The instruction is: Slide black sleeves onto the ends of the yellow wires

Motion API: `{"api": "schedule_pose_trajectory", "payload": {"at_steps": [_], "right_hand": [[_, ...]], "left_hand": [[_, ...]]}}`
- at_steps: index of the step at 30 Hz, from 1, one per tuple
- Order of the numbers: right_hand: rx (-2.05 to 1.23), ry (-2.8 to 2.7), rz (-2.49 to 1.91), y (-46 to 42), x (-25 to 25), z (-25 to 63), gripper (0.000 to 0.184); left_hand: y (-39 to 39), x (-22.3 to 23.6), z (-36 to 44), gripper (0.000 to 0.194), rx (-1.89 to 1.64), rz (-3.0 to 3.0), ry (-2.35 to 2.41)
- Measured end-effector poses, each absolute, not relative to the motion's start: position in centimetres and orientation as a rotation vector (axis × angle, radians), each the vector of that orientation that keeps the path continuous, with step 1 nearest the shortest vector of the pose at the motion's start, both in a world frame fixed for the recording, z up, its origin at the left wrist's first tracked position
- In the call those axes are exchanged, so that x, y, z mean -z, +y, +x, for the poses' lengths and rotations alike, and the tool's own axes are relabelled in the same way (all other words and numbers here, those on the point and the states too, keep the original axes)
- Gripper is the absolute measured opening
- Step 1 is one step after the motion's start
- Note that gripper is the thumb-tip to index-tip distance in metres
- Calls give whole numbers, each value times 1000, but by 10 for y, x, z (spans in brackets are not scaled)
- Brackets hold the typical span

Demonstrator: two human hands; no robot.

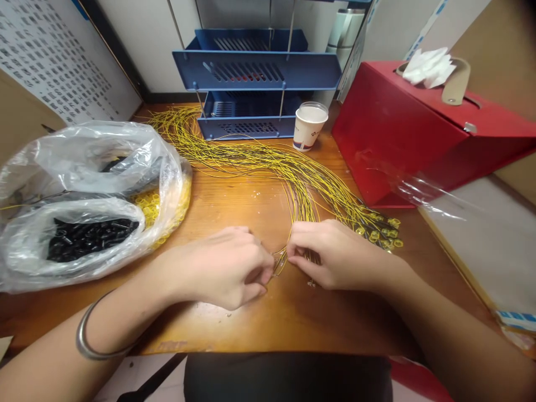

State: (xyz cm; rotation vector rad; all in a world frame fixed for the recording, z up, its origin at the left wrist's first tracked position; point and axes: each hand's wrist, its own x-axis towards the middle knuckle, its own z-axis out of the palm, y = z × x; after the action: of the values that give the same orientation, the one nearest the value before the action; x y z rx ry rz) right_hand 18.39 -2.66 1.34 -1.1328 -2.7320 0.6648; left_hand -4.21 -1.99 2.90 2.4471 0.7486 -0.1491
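My left hand [232, 268] is curled on the table, its fingertips pressed together at the ends of a few thin wires. Facing it, my right hand [335, 254] pinches the yellow wires [283, 258] a short way along. Small metallic ends show in the gap between the hands; what lies inside the left fingers is hidden. Behind the hands a long bundle of yellow and black wires [268, 156] curves across the table. Many of its ends, to the right of my right hand, carry yellow ring-shaped pieces [387, 231].
At the left stands a clear plastic bag [54, 145] with small black sleeves [92, 239] and yellow rings [149, 209]. A blue tray rack [259, 72], a paper cup [310, 128] and a red box [410, 128] with tissues [429, 68] line the back and right of the wooden table [234, 329].
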Motion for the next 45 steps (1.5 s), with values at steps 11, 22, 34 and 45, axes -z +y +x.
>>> {"api": "schedule_pose_trajectory", "payload": {"at_steps": [11, 22, 34, 45], "right_hand": [[-566, -2750, -1102, -26, -9, 184, 17], [-689, -2624, -901, -24, -13, 187, 25], [-301, -2640, -993, -23, -8, 190, 29], [-86, -2230, -652, -23, -4, 184, 7]], "left_hand": [[-2, -35, -53, 5, 121, 2268, 828], [-4, -33, -50, 8, -258, 2082, 640], [-5, -21, -51, 10, -608, 1671, 452], [-3, -5, -40, 24, -667, 1489, 459]]}}
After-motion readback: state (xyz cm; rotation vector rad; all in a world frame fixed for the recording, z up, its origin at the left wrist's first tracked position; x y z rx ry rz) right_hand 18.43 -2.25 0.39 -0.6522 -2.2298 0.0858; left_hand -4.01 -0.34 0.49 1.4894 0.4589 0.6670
